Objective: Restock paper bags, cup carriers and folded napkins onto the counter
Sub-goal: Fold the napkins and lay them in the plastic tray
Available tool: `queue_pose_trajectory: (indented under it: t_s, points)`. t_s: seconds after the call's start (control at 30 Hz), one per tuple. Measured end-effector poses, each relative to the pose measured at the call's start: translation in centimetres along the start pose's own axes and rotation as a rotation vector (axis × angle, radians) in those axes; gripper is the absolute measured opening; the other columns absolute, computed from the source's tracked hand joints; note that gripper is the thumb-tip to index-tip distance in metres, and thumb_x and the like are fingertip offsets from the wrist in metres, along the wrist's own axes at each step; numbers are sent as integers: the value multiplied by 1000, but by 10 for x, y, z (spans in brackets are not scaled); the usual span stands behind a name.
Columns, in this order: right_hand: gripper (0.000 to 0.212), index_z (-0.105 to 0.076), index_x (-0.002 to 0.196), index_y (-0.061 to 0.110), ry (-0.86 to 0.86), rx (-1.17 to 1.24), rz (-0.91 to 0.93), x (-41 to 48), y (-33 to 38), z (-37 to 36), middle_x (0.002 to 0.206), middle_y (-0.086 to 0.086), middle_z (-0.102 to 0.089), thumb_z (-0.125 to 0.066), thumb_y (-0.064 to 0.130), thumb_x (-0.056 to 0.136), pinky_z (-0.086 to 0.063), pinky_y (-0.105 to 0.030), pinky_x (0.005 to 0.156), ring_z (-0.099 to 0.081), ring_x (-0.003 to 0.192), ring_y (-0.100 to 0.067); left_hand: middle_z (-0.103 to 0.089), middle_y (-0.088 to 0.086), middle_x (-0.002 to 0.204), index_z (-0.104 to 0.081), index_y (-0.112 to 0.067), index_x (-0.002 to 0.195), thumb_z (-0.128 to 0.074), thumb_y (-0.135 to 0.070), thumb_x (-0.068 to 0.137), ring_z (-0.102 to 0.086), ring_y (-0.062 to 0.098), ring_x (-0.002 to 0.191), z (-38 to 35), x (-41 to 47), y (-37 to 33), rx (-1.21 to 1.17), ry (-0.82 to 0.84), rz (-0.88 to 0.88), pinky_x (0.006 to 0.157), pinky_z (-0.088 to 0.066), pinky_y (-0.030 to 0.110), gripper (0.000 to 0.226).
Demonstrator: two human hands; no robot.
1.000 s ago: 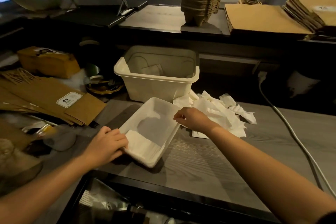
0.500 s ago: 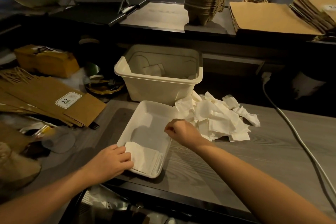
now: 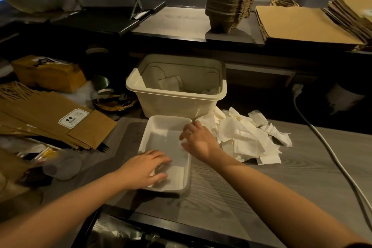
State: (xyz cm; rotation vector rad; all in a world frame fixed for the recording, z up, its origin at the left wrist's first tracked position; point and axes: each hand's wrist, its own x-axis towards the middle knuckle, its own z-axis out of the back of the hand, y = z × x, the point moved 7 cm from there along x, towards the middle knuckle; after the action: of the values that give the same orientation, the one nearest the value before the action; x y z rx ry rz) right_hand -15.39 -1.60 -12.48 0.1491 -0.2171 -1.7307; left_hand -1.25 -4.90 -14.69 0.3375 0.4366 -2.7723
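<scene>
We are pinning the folded napkins [image 3: 177,175] in the white tray [image 3: 161,121] under a flat left hand [image 3: 145,169], with our right hand [image 3: 199,141] spread and empty by the loose napkin pile [image 3: 248,140]; the next should land edges square.

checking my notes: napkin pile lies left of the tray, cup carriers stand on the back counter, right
No: the head view shows the napkin pile right of the tray, not left. The cup carriers do stand on the back counter.

Dim, warm light from above; deep shadows behind; edges bowed; fingers slightly blurred.
</scene>
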Motion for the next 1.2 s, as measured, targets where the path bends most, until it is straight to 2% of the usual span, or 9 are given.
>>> queue_pose_trajectory:
  t_s: [0.13, 0.3, 0.53, 0.67, 0.77, 0.93, 1.03, 1.13, 1.2]
  points:
    - [40, -61, 119, 19, 235, -206, 140, -6, 39, -23, 120, -3, -60, -46, 45, 92, -27, -35, 101, -47, 118, -22, -24, 6, 150, -15, -19, 148, -50, -61, 84, -26, 25, 136, -20, 16, 10, 247, 322, 131, 110, -27, 36, 84]
    - [60, -30, 144, 19, 604, -371, 106, -16, 44, -51, 148, -9, -35, -38, 52, 94, -2, -46, 115, -26, 137, -28, -28, 2, 144, -19, -30, 144, -58, -60, 79, -35, 24, 128, -26, 27, 11, 216, 338, 150, 104, -35, 37, 82]
    - [54, -36, 140, 21, 642, -473, 65, -11, 43, -59, 144, -5, -41, -32, 52, 96, 7, -48, 113, -29, 136, -26, -28, 2, 142, -22, -30, 144, -50, -58, 86, -32, 24, 128, -28, 28, 11, 107, 373, 186, 105, -30, 35, 70]
    - [53, -5, 148, 32, 683, -605, 127, -8, 36, -71, 156, -3, -14, -20, 47, 99, 6, -53, 113, -4, 144, -25, -23, 2, 147, -20, -29, 146, -37, -54, 94, -32, 26, 129, -26, 27, 7, -12, 400, 231, 105, -31, 36, 60]
    - [51, -19, 148, 25, 687, -470, 143, -8, 36, -74, 155, -3, -20, -23, 43, 100, 5, -50, 114, -7, 144, -24, -27, 5, 148, -21, -22, 147, -37, -45, 97, -39, 25, 127, -25, 23, 0, -60, 458, 219, 102, -35, 33, 58]
    - [47, -34, 142, 23, 607, -404, 186, -9, 35, -67, 150, -2, -33, -32, 40, 99, 7, -47, 114, -19, 142, -22, -37, 9, 141, -25, -16, 145, -41, -39, 97, -46, 25, 118, -25, 21, -1, -32, 493, 189, 94, -37, 29, 56]
    - [42, -52, 129, 19, 470, -296, 156, -6, 34, -53, 136, -6, -50, -33, 40, 98, -4, -45, 116, -36, 132, -23, -37, 8, 143, -27, -14, 145, -43, -40, 96, -46, 24, 121, -18, 26, 0, -15, 469, 207, 97, -37, 29, 58]
    - [20, -72, 90, 16, -19, -94, 209, -3, 23, -16, 93, -6, -68, -55, 27, 86, -45, -45, 92, -62, 94, -28, -42, 3, 140, -35, -17, 139, -44, -37, 94, -48, 19, 119, 7, 40, 1, -31, 306, 224, 96, -41, 30, 50]
    - [15, -73, 81, 18, -225, 32, 106, -11, -8, 11, 84, -3, -69, -59, 23, 79, -50, -37, 72, -63, 80, -27, -44, 0, 140, -39, -20, 138, -45, -34, 95, -48, 17, 121, 32, 57, -3, -78, 139, 206, 97, -41, 29, 46]
